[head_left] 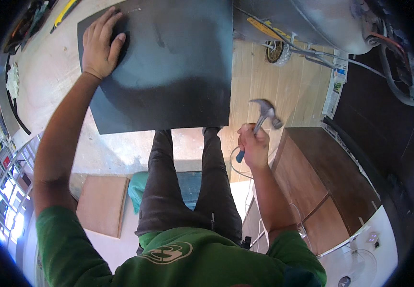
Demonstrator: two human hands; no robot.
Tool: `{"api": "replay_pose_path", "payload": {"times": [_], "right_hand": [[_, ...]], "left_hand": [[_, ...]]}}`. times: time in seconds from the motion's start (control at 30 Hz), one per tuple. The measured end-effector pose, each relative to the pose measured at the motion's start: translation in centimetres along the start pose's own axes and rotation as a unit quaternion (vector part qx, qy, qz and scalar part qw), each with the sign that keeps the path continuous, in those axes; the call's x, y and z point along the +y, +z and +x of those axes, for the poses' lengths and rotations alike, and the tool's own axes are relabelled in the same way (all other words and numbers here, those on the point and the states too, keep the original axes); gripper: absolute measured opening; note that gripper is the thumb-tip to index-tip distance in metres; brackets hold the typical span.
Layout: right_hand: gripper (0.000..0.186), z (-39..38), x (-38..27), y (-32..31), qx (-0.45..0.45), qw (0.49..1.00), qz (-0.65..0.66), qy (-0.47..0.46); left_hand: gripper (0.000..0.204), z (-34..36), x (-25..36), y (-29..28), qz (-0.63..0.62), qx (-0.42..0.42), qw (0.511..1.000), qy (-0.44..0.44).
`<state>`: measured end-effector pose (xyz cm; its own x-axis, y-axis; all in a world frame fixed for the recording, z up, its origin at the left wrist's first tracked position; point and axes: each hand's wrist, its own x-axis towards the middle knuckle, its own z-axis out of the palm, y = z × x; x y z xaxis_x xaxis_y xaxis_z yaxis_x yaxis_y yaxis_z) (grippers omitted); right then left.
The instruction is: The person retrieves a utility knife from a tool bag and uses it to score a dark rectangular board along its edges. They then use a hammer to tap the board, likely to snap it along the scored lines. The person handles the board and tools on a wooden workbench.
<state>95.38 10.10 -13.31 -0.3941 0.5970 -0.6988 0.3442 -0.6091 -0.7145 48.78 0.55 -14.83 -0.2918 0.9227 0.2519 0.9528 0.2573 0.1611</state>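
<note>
A large dark sheet or panel lies in front of me over a pale worktop. Near its far left corner, my left hand rests flat on it, fingers stretched out and thumb apart. To the right of the panel, my right hand is wrapped round the handle of a claw hammer. The hammer's metal head is raised beyond my fist, slightly blurred, and the blue end of its grip shows below. It is apart from the panel.
A yellow cutter lies at the far left. Brown wooden cabinets stand at the right, below a wheel and cables. A wooden board leans near my left side, by a green cloth.
</note>
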Motion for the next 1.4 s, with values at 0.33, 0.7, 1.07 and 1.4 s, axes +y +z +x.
{"api": "replay_pose_path", "payload": {"times": [0.33, 0.7, 1.07, 1.4], "right_hand": [[0.030, 5.1, -2.8, 3.7, 0.043, 0.996, 0.076, 0.011], [0.041, 7.5, -8.3, 6.6, 0.030, 0.997, 0.068, -0.003], [0.039, 9.6, -9.9, 10.5, 0.043, 0.985, 0.165, -0.027], [0.036, 10.8, -10.8, 10.0, 0.144, 0.984, 0.102, 0.006]], "left_hand": [[0.059, -10.5, 9.4, -7.7, -0.157, -0.106, 0.981, 0.041], [0.029, -22.3, 4.7, -8.1, -0.408, -0.007, 0.635, -0.656], [0.027, -19.8, 3.2, -7.2, -0.574, -0.046, 0.506, -0.642], [0.034, -16.7, 4.0, -10.2, -0.592, -0.157, 0.552, -0.566]]}}
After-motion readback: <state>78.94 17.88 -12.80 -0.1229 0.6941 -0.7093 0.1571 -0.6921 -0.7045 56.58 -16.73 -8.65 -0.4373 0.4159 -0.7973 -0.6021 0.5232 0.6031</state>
